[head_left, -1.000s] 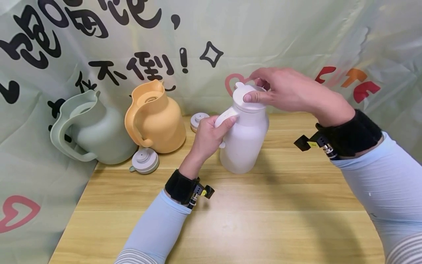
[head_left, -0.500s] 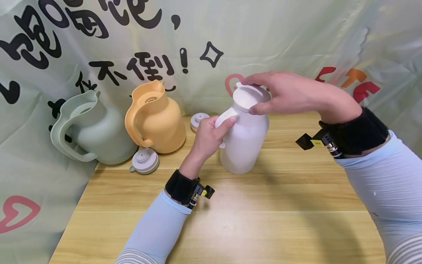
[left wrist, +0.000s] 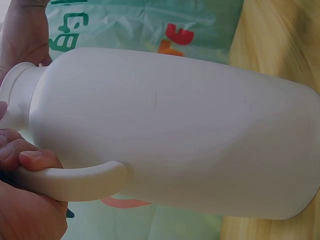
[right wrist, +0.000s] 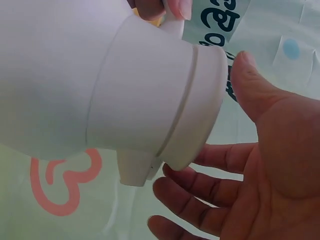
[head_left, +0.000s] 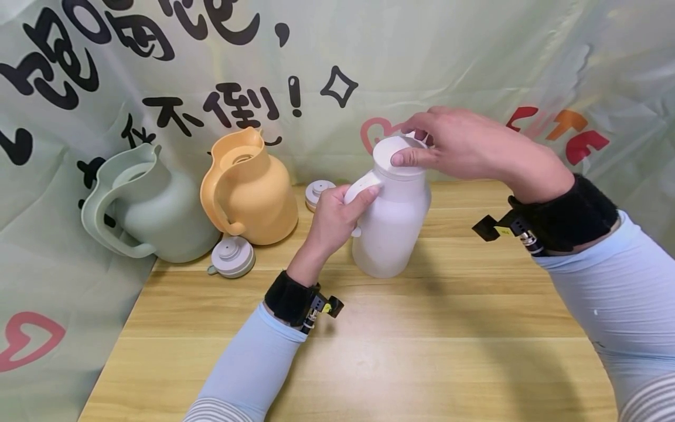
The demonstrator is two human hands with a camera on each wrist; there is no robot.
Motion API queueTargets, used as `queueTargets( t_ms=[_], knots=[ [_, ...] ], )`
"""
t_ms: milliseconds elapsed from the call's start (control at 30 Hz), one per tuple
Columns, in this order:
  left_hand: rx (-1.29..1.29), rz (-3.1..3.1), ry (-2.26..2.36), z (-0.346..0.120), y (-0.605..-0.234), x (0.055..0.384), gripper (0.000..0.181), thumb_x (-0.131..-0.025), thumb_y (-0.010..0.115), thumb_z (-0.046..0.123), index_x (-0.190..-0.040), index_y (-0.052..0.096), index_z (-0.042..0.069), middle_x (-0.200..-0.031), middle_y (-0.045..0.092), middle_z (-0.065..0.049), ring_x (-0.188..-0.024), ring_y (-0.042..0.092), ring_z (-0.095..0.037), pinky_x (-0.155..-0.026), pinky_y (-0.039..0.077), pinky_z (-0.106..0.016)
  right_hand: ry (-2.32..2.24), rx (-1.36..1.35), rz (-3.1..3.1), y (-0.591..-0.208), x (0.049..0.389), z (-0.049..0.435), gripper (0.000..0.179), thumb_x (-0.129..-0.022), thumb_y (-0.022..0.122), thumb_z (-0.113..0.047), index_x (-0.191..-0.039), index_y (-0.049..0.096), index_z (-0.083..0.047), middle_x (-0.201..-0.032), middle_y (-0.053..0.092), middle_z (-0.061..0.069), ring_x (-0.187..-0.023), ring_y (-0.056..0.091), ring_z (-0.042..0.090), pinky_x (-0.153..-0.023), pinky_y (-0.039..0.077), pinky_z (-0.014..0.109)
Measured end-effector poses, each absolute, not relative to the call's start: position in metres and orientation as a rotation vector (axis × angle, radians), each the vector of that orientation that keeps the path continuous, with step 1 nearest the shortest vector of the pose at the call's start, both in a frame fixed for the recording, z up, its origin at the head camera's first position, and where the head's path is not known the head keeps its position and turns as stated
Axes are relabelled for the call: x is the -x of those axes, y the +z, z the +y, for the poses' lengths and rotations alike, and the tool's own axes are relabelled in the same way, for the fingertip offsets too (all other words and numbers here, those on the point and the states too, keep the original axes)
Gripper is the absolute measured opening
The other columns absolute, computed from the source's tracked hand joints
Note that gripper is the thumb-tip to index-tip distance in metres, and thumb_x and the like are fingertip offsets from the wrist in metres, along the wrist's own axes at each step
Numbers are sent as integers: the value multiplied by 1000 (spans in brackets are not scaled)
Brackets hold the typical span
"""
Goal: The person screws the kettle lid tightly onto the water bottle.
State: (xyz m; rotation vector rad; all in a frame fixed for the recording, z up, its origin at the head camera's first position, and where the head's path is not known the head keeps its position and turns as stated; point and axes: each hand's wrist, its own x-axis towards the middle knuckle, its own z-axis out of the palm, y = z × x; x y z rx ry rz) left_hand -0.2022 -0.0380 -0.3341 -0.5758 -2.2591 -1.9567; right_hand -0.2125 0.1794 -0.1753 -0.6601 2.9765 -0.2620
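A white vacuum jug (head_left: 390, 228) stands on the wooden table in front of me. My left hand (head_left: 333, 220) grips its handle (left wrist: 85, 184), fingers curled round the upper part. On top sits a round white lid (head_left: 387, 153), flush with the neck. My right hand (head_left: 469, 143) hovers at the lid from the right, thumb over its top in the head view. From the right wrist view, a gap shows between the thumb (right wrist: 247, 75) and the lid rim, while loosely bent fingertips lie by the far edge. The jug's short spout (right wrist: 134, 169) points away from me.
A green jug (head_left: 179, 205) and an orange jug (head_left: 269, 199), both lidless, stand at the back left. One grey lid (head_left: 232, 258) lies in front of them, another lid (head_left: 319, 192) behind my left hand. A printed cloth (head_left: 448, 58) hangs behind the table (head_left: 369, 363).
My right hand reached further over the lid, then drew back right, its thumb now over the top. The lid's small tab has turned out of sight at the back. The left hand stays put.
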Motion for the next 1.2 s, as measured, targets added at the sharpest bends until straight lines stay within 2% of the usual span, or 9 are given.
queueTargets(
  t_ms=[133, 300, 467, 533, 600, 700, 867, 1067, 1200],
  knots=[
    [571, -2260, -1954, -38, -334, 202, 43, -98, 70, 33, -66, 58, 6, -62, 53, -1, -68, 57, -16, -57, 44, -28, -311, 743, 2971, -173, 213, 181, 80, -94, 62, -66, -151, 49, -11, -144, 54, 18, -128, 54, 37, -108, 43, 59],
    [565, -2265, -1954, -39, -333, 202, 42, -98, 70, 33, -67, 59, 7, -61, 51, 1, -68, 56, -16, -57, 43, -28, -362, 889, 2854, -173, 213, 181, 74, -94, 71, -54, -155, 45, -21, -155, 50, 8, -135, 52, 31, -112, 42, 56],
    [564, -2263, -1968, -38, -333, 202, 42, -98, 70, 33, -70, 62, 3, -64, 55, 0, -70, 58, -15, -60, 46, -28, -377, 900, 2744, -173, 214, 181, 68, -96, 68, -29, -158, 39, -23, -148, 53, 5, -126, 56, 26, -109, 45, 51],
    [566, -2261, -1973, -38, -333, 203, 42, -98, 70, 33, -70, 62, 3, -65, 55, 0, -71, 58, -15, -61, 47, -28, -375, 898, 2730, -173, 214, 180, 67, -96, 67, -25, -157, 40, -21, -143, 56, 4, -123, 58, 26, -107, 46, 49],
    [568, -2258, -1975, -38, -333, 203, 42, -98, 70, 33, -70, 62, 3, -65, 55, 0, -71, 59, -15, -61, 47, -28, -373, 883, 2735, -173, 215, 180, 65, -97, 66, -27, -156, 41, -20, -142, 56, 5, -123, 58, 26, -106, 46, 48],
    [574, -2252, -1975, -38, -333, 203, 42, -98, 70, 33, -70, 61, 3, -63, 53, 1, -70, 58, -15, -59, 46, -28, -348, 853, 2788, -174, 216, 179, 66, -97, 67, -42, -154, 44, -19, -145, 54, 7, -125, 55, 28, -106, 46, 50],
    [564, -2261, -1956, -39, -332, 202, 44, -98, 70, 34, -65, 57, 8, -58, 43, 4, -64, 51, -15, -55, 40, -29, -272, 758, 2915, -177, 219, 175, 83, -90, 65, -70, -149, 49, -14, -141, 56, 14, -126, 55, 33, -106, 45, 54],
    [543, -2278, -1956, -39, -332, 200, 43, -98, 70, 35, -67, 59, 7, -60, 48, 3, -66, 53, -15, -56, 43, -28, -231, 679, 2992, -180, 220, 174, 85, -93, 54, -75, -150, 50, -12, -129, 60, 17, -118, 58, 34, -101, 46, 54],
    [535, -2279, -1960, -38, -332, 200, 43, -98, 70, 35, -69, 61, 4, -63, 52, 1, -69, 56, -15, -58, 46, -28, -231, 671, 3002, -180, 220, 177, 83, -96, 50, -74, -151, 49, -13, -130, 60, 17, -119, 58, 35, -100, 47, 56]
  ],
)
